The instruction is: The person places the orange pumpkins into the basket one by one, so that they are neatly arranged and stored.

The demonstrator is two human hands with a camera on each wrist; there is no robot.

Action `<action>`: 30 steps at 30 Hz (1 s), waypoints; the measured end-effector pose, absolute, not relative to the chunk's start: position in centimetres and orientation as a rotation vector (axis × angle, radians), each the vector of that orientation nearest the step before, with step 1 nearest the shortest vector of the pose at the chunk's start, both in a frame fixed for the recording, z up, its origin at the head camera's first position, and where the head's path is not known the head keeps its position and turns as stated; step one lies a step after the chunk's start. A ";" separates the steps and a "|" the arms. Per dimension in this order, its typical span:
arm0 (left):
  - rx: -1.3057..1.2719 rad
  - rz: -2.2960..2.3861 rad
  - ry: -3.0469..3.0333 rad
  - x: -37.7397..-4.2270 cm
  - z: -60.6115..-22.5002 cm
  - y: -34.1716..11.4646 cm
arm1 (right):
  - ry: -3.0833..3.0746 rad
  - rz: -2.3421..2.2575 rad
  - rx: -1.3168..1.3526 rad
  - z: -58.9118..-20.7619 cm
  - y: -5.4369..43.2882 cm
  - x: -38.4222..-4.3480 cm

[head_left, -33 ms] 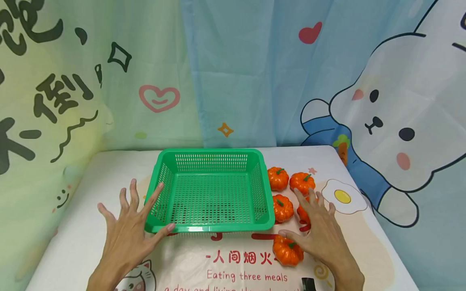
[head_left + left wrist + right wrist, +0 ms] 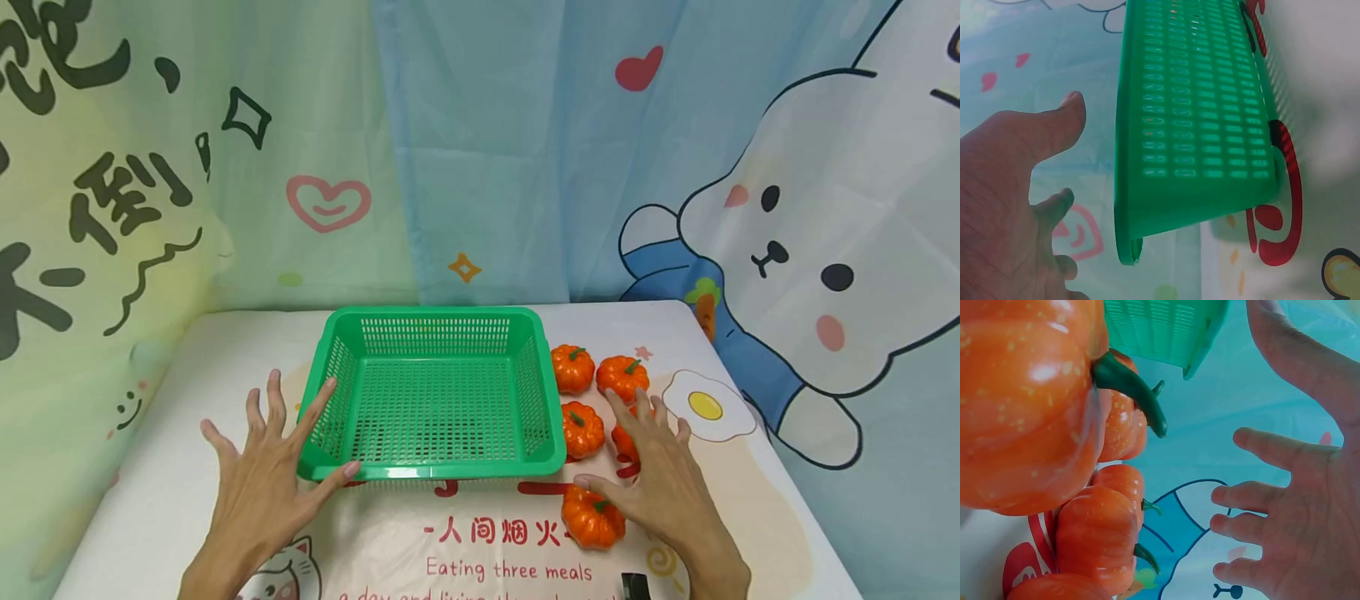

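Observation:
A green plastic basket (image 2: 435,472) with perforated walls stands upright in the middle of the table, with nothing inside. My left hand (image 2: 262,475) is spread near its front left corner; the left wrist view shows the thumb (image 2: 1063,125) apart from the basket's rim (image 2: 1124,187). Several small orange pumpkins with green stems lie to the basket's right, among them a front pumpkin (image 2: 592,517) and a back pumpkin (image 2: 573,369). Above them hovers my right hand (image 2: 663,475), fingers spread and holding nothing. It partly hides one pumpkin (image 2: 624,440).
A printed cloth (image 2: 487,537) with red lettering covers the table. Behind it hangs a cartoon curtain (image 2: 480,167), close to the table's back edge. A small black object (image 2: 635,586) shows at the bottom, beside my right wrist.

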State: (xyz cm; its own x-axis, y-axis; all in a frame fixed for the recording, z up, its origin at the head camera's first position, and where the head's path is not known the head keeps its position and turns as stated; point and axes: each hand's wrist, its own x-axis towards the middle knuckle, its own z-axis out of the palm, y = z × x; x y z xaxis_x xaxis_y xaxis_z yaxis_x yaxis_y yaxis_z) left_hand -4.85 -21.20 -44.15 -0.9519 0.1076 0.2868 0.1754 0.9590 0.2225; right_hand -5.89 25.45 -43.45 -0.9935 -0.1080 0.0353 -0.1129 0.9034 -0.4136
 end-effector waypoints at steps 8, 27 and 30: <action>-0.180 -0.417 -2.839 -4.9 -44.4 -21.4 | -3.083 0.699 0.102 -43.2 25.8 -6.1; 0.270 -1.031 -2.547 -8.7 -45.4 -22.8 | -2.857 0.804 -0.154 -42.6 28.0 -10.0; 0.294 -1.091 -2.540 -9.0 -45.8 -22.9 | -2.907 0.821 -0.191 -42.9 28.2 -10.8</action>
